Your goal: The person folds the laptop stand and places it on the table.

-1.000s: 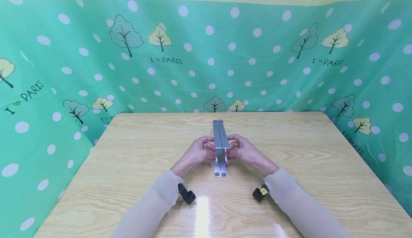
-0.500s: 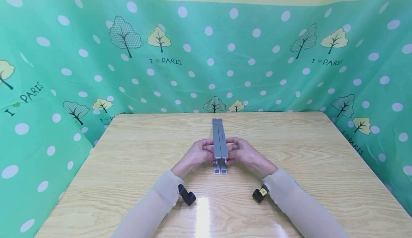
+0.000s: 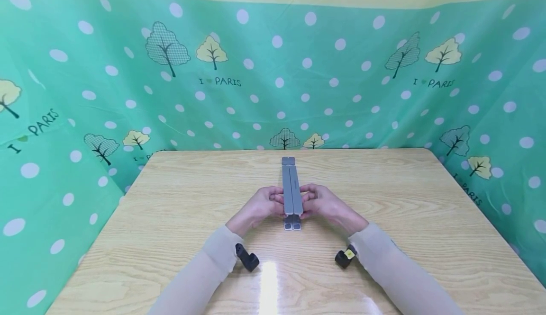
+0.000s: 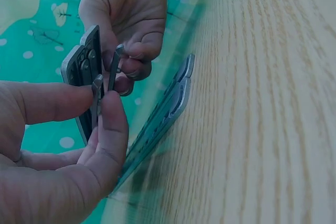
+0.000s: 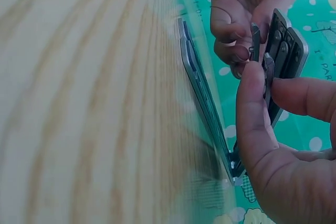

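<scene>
A grey metal folding laptop stand [image 3: 292,189] is partly folded in the middle of the wooden table. Its two upper bars [image 4: 73,69] slope above the base bars [image 4: 163,103], which lie low at the tabletop. From the left, my left hand [image 3: 259,207] pinches one thin support leg [image 4: 96,95] between thumb and fingers. Opposite it, my right hand [image 3: 327,206] pinches the other support leg [image 5: 268,74]. In the right wrist view the hinge end [image 5: 236,163] joins the upper and lower bars. Seen from the head, the upper bars hide most of the base and some fingertips.
The light wooden table [image 3: 192,173] spreads out around the stand. A green dotted curtain [image 3: 273,92] with tree prints hangs behind it and along both sides. Black wrist cameras sit under the left cuff [image 3: 249,259] and the right cuff [image 3: 343,257].
The stand's upper bars have tilted down, their near end lowering toward the base and covering more of it. Both hands have sunk slightly with them, keeping their grip.
</scene>
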`<state>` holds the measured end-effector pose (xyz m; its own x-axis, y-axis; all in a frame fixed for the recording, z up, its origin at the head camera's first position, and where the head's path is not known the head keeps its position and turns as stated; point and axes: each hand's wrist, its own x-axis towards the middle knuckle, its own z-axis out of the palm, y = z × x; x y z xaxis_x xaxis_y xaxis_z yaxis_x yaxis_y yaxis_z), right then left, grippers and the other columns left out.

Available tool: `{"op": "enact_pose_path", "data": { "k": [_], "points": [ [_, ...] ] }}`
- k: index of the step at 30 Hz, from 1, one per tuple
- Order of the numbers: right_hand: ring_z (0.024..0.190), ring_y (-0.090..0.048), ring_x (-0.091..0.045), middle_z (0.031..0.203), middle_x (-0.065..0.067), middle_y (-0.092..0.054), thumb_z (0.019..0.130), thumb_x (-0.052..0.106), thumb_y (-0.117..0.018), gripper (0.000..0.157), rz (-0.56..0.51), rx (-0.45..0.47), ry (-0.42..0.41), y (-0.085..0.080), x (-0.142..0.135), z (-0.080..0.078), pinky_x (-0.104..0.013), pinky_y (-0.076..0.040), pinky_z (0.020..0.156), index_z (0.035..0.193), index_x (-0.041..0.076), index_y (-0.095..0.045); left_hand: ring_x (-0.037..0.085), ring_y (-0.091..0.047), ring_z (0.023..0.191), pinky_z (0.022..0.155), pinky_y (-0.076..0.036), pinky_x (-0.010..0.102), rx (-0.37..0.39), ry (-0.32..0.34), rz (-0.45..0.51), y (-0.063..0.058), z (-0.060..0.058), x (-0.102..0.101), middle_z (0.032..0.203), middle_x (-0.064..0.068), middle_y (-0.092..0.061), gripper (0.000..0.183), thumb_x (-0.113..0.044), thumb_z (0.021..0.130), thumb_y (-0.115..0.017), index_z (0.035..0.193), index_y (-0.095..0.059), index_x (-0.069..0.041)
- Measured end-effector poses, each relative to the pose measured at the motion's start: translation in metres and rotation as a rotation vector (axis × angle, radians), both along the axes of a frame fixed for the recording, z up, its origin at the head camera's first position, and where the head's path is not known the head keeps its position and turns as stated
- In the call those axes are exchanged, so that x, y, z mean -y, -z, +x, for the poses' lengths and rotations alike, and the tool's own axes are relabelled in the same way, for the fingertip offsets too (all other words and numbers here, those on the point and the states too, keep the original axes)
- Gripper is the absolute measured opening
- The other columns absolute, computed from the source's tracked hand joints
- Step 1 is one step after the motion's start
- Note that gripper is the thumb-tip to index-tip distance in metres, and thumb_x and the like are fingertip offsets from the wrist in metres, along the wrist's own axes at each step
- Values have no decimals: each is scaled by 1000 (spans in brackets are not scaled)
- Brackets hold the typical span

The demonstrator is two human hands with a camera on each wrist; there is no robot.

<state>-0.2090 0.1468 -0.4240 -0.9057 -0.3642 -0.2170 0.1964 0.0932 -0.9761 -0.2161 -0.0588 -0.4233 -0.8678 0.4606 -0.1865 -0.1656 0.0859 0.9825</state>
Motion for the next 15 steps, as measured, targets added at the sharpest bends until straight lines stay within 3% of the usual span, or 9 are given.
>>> {"op": "enact_pose_path", "data": {
  "k": [8, 15],
  "points": [
    [84, -65, -25, 101, -21, -61, 82, -11, -52, 58, -17, 31, 0, -2, 1, 1, -42, -57, 76, 136, -10, -31, 16, -61, 76, 68, -54, 28, -47, 41, -55, -2, 1, 2, 93, 14, -64, 65, 14, 70, -61, 133, -45, 12],
    [81, -62, -25, 99, -19, -57, 81, -9, -56, 63, 60, 2, 26, -3, 0, 2, -40, -57, 72, 140, -6, -32, 18, -63, 76, 71, -57, 36, -93, 33, -118, -1, 2, -1, 97, 17, -64, 64, 8, 75, -64, 136, -43, 10]
  ]
}}
